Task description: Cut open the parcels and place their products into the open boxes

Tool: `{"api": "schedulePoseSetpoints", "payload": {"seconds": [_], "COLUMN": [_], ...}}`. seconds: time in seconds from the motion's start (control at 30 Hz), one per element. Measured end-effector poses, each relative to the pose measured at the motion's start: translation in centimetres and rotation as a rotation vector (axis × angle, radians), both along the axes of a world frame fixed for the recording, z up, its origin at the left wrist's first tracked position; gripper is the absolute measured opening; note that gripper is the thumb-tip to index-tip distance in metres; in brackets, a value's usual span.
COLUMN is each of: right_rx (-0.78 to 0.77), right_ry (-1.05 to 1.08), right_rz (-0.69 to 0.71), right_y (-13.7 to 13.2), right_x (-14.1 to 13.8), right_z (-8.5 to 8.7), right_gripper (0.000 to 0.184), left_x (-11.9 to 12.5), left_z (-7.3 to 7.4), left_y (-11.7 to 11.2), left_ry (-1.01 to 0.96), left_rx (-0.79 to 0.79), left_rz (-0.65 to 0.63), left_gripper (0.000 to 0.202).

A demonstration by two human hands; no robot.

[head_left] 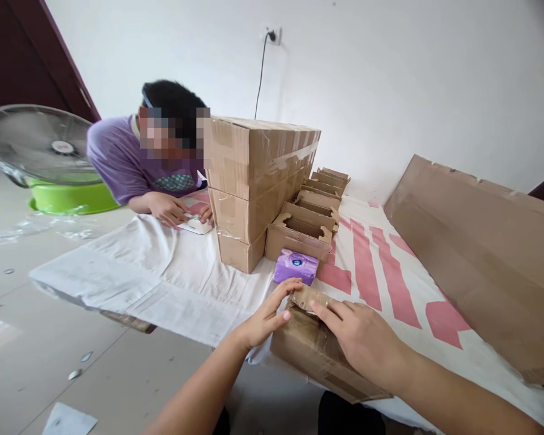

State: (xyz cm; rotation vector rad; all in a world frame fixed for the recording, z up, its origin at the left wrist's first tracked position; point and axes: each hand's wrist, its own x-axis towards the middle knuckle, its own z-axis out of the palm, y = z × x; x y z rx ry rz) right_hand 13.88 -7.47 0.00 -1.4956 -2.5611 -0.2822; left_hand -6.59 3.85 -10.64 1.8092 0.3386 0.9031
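A brown cardboard box (320, 350) lies tilted at the near edge of the table, with a raised flap (312, 297) at its far end. My left hand (272, 314) is beside that end, thumb and fingers apart, the fingertips at the flap's left edge. Across the top of the box lies my right hand (362, 332), its fingers stretched over the flap; the thumb is hidden. Just beyond the flap sits a purple tissue pack (295, 267), apart from both hands.
Stacked sealed cartons (249, 181) stand in mid-table, with a row of open boxes (301, 228) beside them. A large cardboard sheet (476, 254) leans at right. Across the table, a person (122, 157) handles a small white item (194, 226). A fan (45, 145) stands at left.
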Motion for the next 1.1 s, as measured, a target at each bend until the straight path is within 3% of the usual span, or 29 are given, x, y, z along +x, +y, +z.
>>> {"api": "schedulePoseSetpoints", "payload": {"seconds": [0.17, 0.33, 0.53, 0.73, 0.97, 1.1], "right_rx": [-0.001, -0.123, -0.204, -0.245, -0.447, -0.422], "right_ry": [-0.125, -0.173, 0.018, 0.181, 0.487, 0.372], "right_rz": [-0.072, -0.147, -0.328, -0.525, -0.549, -0.587], "right_y": [-0.6, -4.2, -8.9, -10.0, -7.7, -6.7], "right_x": [0.7, 5.2, 10.8, 14.8, 16.6, 17.8], "right_z": [0.5, 2.2, 2.7, 0.0, -3.6, -6.7], "right_gripper": [0.056, 0.063, 0.043, 0.039, 0.035, 0.038], "left_x": [-0.1, -0.2, 0.0, 0.1, 0.1, 0.1], "left_z": [0.3, 0.4, 0.2, 0.4, 0.4, 0.1], "left_y": [0.0, 0.1, 0.0, -0.2, -0.3, -0.4], "left_ry": [0.030, 0.050, -0.011, 0.022, 0.030, 0.014], "left_rx": [0.014, 0.022, 0.071, 0.177, 0.185, 0.156], "left_rz": [0.020, 0.009, 0.087, 0.202, 0.130, 0.106], "left_gripper": [0.062, 0.061, 0.051, 0.037, 0.035, 0.034]}}
